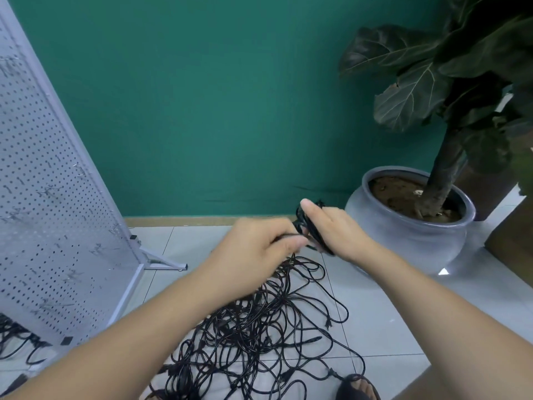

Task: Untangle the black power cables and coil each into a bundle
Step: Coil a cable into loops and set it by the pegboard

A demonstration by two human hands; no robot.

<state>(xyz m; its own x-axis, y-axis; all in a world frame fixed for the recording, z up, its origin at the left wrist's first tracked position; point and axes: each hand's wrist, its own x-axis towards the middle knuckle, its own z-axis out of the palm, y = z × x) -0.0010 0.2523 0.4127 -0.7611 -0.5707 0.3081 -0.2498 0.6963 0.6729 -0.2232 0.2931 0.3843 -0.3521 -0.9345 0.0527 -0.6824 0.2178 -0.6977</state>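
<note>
- Right hand (336, 229): raised above the floor, fingers (310, 207) clamped around a partly wound coil (313, 235) of black cable; the coil lies against the palm, its lower end showing below the hand.
- Left hand (259, 246): just left of the right-hand fingers, its own fingers pinched together on a single cable strand (285, 235) that runs toward the coil.
- Tangled cables (259, 336): a loose black heap on the tiled floor (389, 313), directly below both sets of fingers; strands rise from the heap to the hands.
- Heap outline: loops spread right and toward the viewer, ending near a sandalled foot (357, 388) at the lower frame edge.
- Pegboard stand (57, 197): well left of the fingers, leaning, its foot (165, 264) reaching toward the heap's far left edge; further cables (17, 339) lie at its base.
- Plant pot (412, 223): just right of the right-hand fingers, close beside the wrist.
- Green wall (216, 96): beyond the fingers; bare floor lies open between heap and pot.
</note>
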